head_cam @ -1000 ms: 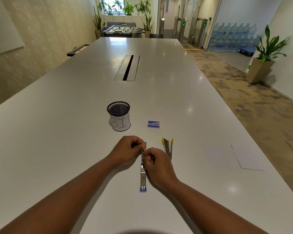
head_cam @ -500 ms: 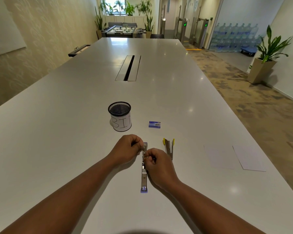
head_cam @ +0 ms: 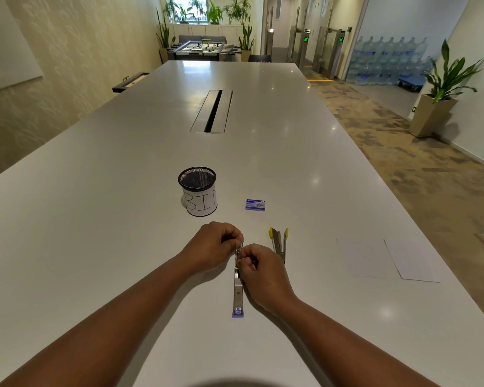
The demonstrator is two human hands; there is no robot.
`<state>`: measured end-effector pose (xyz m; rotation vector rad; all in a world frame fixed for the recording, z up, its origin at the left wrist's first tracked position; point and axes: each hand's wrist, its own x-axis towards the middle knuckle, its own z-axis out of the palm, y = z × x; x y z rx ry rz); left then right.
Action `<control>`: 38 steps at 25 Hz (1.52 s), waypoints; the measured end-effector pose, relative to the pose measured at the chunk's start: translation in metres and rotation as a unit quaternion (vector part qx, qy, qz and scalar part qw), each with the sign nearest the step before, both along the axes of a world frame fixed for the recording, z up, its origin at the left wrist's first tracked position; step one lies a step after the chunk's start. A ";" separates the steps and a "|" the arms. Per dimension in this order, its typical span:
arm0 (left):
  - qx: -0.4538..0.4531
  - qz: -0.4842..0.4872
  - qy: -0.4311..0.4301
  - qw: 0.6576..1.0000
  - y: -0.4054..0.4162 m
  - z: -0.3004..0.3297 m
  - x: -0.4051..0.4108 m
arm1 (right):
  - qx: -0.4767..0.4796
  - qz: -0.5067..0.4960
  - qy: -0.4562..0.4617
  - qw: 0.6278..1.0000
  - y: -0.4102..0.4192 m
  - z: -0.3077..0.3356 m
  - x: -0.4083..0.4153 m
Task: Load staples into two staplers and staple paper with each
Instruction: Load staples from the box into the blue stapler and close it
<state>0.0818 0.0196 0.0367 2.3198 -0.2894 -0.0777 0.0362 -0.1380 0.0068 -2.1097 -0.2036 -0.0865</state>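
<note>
A purple-tipped stapler (head_cam: 238, 296) lies unfolded flat on the white table (head_cam: 101, 219), pointing toward me. My left hand (head_cam: 211, 245) grips its far end with curled fingers. My right hand (head_cam: 259, 270) pinches at its middle, near the hinge; whether a staple strip is between the fingers is hidden. A second stapler with yellow ends (head_cam: 279, 243) lies open just right of my hands. A small blue staple box (head_cam: 255, 205) sits beyond it. Two white paper sheets (head_cam: 386, 259) lie side by side at the right.
A black mesh cup labelled BIN (head_cam: 198, 191) stands behind my left hand. A cable slot (head_cam: 212, 110) runs along the table's middle. The table's right edge drops to carpeted floor; a potted plant (head_cam: 442, 90) stands by the far right wall.
Both hands stay on the purple stapler with only tiny finger shifts. Nothing else on the table has moved.
</note>
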 end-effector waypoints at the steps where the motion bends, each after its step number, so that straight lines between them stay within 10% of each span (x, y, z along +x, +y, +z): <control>1: 0.012 -0.007 -0.005 1.000 0.000 0.001 0.001 | 0.001 0.000 -0.001 1.000 0.000 -0.001 0.000; 38: 0.051 -0.020 0.029 0.998 0.000 0.003 0.005 | -0.001 0.006 0.017 1.000 -0.001 0.002 0.001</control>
